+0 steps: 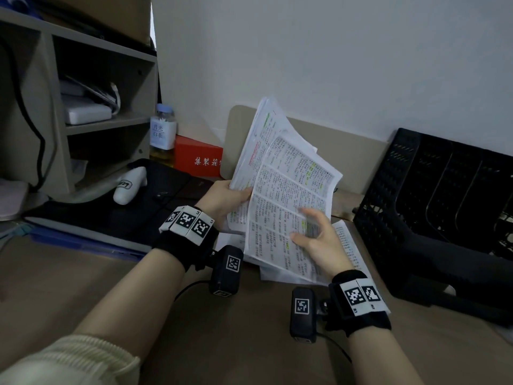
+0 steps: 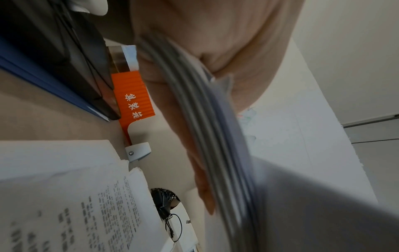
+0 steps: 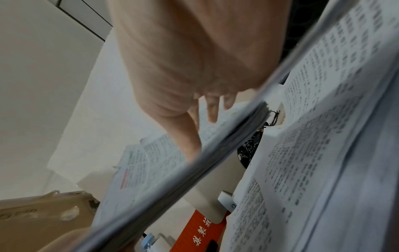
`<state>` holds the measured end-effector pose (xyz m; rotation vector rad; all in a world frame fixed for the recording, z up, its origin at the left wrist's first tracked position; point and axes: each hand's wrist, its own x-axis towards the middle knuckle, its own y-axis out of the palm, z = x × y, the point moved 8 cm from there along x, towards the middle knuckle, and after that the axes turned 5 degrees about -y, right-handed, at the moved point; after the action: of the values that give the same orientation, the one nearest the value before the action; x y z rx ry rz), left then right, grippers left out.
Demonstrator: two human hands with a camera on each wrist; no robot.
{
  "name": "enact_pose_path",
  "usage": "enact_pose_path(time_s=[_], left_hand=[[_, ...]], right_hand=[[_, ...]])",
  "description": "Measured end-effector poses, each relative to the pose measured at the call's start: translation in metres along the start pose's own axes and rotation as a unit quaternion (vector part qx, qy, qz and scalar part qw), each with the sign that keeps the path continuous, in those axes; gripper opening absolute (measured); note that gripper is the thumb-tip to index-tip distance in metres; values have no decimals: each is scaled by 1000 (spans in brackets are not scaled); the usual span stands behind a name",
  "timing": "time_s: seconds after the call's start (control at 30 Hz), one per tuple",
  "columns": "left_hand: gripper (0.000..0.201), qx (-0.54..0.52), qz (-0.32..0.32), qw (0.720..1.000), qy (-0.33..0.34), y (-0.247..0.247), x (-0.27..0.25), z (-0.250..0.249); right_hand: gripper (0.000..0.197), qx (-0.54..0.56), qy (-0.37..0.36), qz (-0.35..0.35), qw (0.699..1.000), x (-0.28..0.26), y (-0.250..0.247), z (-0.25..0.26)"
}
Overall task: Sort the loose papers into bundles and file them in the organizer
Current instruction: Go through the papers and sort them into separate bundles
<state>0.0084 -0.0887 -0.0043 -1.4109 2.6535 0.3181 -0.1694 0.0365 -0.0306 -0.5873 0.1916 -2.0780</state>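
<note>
head view: sorting step, i'd say. left hand (image 1: 222, 200) clamps a fanned sheaf of papers (image 1: 273, 140) by its lower corner, held up over the desk (image 1: 83, 273). right hand (image 1: 319, 237) lies on the front sheets with fingers spread and loose, thumb at their edge — not gripping that i can tell. more sheets (image 1: 349, 245) lie flat on the desk under it. black mesh organizer (image 1: 433, 195) stands just right, slots look empty. next: peel off like pages, square them up. thin, floppy, printed paper w/ highlighter marks; stiff plastic grid.
</note>
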Motion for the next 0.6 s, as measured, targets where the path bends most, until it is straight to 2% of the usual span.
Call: enact_pose_path(time_s=[0.13,0.2,0.23,0.43,0.47,0.57,0.6], left_hand=[[27,-8,-5,1000,9,0,-3,-3],[29,-19,-12,1000,13,-1,-3,-4],[28,-26,-16,999,10,-2,-3,-4],[26,-52,-35,998,3,-10,-3,-6],[25,-54,-34,998,2,-10,-4,-6],[25,-65,-31,997,12,-9,-5,-7],[25,-68,-27,997,20,-8,-6,-8]], right_hand=[[110,-47,117,-117,985,-4,-24,-26],[127,-31,141,-145,979,-5,-28,-35],[128,-17,151,-156,976,-5,-29,-38],[78,-11,200,-208,957,-13,-41,-39],[68,-10,205,-210,956,-13,-42,-41],[18,42,216,-196,955,-14,-38,-41],[16,54,218,-196,955,-16,-37,-38]])
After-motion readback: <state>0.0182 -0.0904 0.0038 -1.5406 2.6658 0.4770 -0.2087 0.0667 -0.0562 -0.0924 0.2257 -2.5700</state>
